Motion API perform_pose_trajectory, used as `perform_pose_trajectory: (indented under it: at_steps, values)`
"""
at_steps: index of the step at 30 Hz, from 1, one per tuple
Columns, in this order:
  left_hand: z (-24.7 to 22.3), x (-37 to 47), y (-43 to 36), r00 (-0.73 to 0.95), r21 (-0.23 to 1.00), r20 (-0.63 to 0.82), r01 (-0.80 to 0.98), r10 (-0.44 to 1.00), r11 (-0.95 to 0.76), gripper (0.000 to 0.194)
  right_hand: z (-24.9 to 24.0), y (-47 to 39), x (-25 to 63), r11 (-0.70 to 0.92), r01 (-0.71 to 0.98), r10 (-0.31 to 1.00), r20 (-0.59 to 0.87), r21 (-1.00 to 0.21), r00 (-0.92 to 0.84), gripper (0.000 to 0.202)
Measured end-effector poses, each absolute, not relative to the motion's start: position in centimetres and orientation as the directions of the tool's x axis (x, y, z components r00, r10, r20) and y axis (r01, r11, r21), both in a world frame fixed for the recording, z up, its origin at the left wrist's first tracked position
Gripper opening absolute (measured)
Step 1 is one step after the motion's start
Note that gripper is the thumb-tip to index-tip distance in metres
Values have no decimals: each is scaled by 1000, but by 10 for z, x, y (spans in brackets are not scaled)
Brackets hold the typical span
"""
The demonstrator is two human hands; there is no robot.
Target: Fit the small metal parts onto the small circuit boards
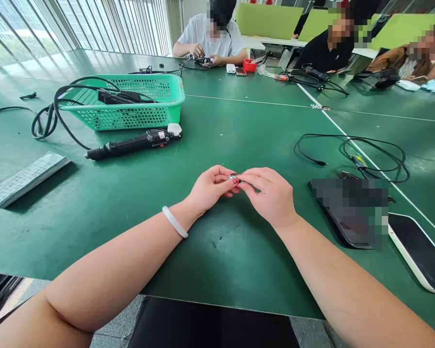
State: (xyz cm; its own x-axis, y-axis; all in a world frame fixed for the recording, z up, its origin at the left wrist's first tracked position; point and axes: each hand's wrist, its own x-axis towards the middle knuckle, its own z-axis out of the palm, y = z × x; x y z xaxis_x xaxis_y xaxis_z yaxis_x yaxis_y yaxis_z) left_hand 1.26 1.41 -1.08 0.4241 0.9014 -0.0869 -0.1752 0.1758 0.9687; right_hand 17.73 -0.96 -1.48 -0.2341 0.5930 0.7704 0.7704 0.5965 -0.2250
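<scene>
Just above the green table, my two hands meet in front of me. My left hand pinches a small silver-and-black part between thumb and fingers. The fingertips of my right hand close on the right end of that same part. Most of it is covered by my fingers, so its exact kind does not show. A black electric screwdriver lies beyond my left hand, its cable running left.
A green plastic basket holds black cables and an adapter. At left lies a long paper-covered block. A coiled cable, a black device and a phone lie right. Several people sit across the table, one handling a small object.
</scene>
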Motion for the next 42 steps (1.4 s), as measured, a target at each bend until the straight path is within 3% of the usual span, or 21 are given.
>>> perform_pose_trajectory:
  at_steps: [23, 29, 42]
  values:
    - [-4, 14, 12, 384, 951, -143, -202, 912, 235, 18, -15, -9, 178, 594, 785, 571, 781, -178, -255, 15]
    - [-5, 14, 12, 402, 956, -129, -193, 907, 221, 22, -14, -9, 177, 593, 789, 557, 789, -159, -259, 16]
    - [-17, 12, 23, 360, 991, -123, -1, 925, 133, 19, -30, 6, 183, 530, 820, 698, 661, -218, -275, 19]
